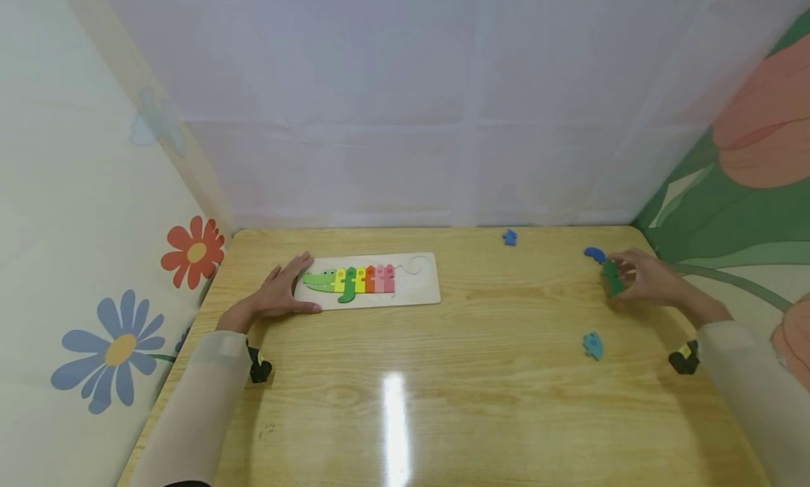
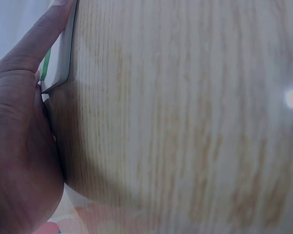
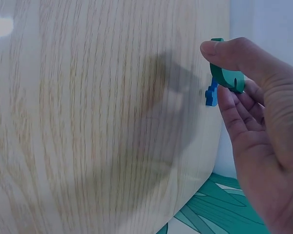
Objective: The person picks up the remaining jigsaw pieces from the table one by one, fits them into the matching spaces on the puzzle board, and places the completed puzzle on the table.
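Head view: right hand point(image 1: 645, 279) is pinching a small green curved puzzle piece point(image 1: 612, 279).
Pale wooden crocodile board point(image 1: 418, 287): lying well leftward, long axis running sideways.
Left hand point(image 1: 278, 294): spreading wide, touching the board's left end.

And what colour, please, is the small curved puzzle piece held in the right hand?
The small curved puzzle piece is green, best seen in the right wrist view.
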